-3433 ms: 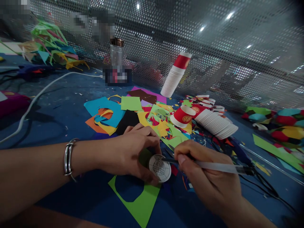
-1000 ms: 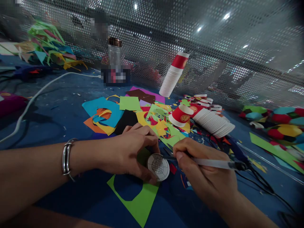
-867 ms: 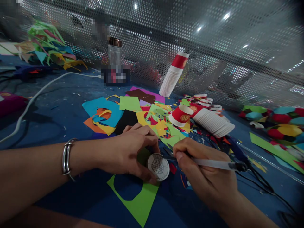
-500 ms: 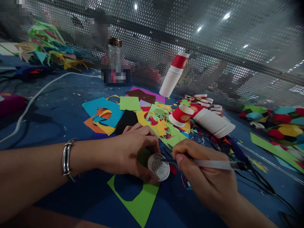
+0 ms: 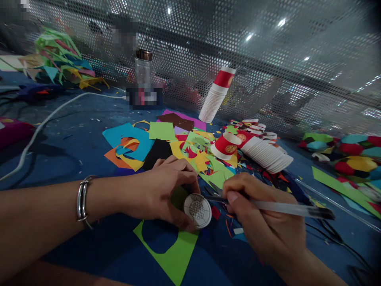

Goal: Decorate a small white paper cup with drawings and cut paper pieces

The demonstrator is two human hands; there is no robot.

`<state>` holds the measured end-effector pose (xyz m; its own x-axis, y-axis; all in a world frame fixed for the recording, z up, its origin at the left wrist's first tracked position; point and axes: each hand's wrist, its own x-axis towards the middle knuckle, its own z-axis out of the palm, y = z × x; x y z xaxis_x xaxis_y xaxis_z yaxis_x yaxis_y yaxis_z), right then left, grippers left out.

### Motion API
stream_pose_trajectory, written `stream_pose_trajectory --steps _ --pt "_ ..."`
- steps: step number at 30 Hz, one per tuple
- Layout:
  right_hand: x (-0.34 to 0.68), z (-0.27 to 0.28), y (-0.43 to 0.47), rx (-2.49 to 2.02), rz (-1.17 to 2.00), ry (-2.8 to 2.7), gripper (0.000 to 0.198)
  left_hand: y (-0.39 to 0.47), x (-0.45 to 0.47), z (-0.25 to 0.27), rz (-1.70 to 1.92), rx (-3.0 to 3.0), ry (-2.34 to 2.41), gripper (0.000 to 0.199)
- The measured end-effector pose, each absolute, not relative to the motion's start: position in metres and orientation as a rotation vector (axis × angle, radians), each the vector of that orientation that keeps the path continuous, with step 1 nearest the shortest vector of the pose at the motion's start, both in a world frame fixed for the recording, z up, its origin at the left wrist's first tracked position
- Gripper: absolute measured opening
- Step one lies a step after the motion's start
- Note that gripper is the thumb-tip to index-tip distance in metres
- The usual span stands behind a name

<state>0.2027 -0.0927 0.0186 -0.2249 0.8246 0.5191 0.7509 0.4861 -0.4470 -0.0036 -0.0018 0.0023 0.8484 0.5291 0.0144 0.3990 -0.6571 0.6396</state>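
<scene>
A small white disc with a black grid and lines drawn on its face stands tilted toward me, its edge between the thumb and fingers of my left hand. Dark green shows behind the disc, mostly hidden by that hand. My right hand grips a pen with a clear barrel and a black end. The pen's tip is close to the disc's right edge; I cannot tell whether it touches. Below my left hand lies a green paper sheet with a large cut-out.
Coloured paper scraps spread beyond my hands. A red and white paper cup lies by a toppled cup stack; another cup stack stands near the perforated metal panel. A white cable runs at left. Coloured paper balls are at right.
The pen's tip has drawn back from the middle of the disc to its right edge. My right hand has shifted slightly right; my left hand stays almost still.
</scene>
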Motion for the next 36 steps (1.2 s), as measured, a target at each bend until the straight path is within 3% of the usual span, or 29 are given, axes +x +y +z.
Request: stream_pose_trajectory --steps 16,20,25,32,36 --pt "0.208 0.019 -0.099 -1.245 0.096 -1.756 0.024 -0.006 -0.012 0.023 0.252 2.620 0.531 0.060" --pt "0.207 0.020 -0.099 -1.225 0.087 -1.747 0.024 -0.010 -0.011 0.018 0.396 2.564 0.668 0.054" --pt "0.206 0.020 -0.100 -1.206 0.070 -1.759 0.022 -0.023 -0.006 0.010 0.271 2.559 0.829 0.068" --pt "0.207 0.020 -0.099 -1.188 0.102 -1.793 0.022 -0.035 -0.001 0.007 0.302 2.560 0.778 0.033" --pt "0.208 0.020 -0.099 -1.190 0.091 -1.804 0.022 -0.036 -0.005 0.016 0.260 2.487 0.717 0.052"
